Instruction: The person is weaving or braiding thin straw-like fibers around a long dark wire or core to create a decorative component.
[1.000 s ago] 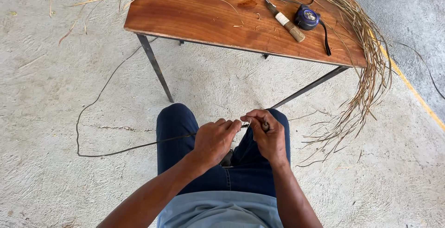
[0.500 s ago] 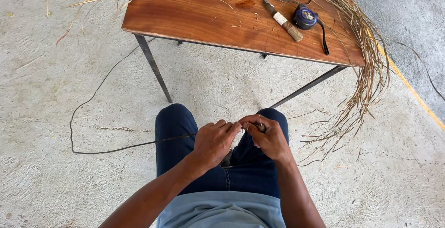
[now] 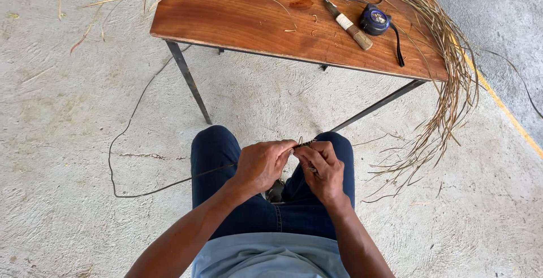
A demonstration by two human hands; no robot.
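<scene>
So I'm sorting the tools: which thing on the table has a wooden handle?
The knife, lying beside the round blue tape measure; the tape measure has a black strap instead.

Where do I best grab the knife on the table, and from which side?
Likely the wooden handle of the knife, its near end by the tape measure. It lies flat, angled toward the table front edge, blade under the fibres. Come from above, grip across the handle.
</scene>
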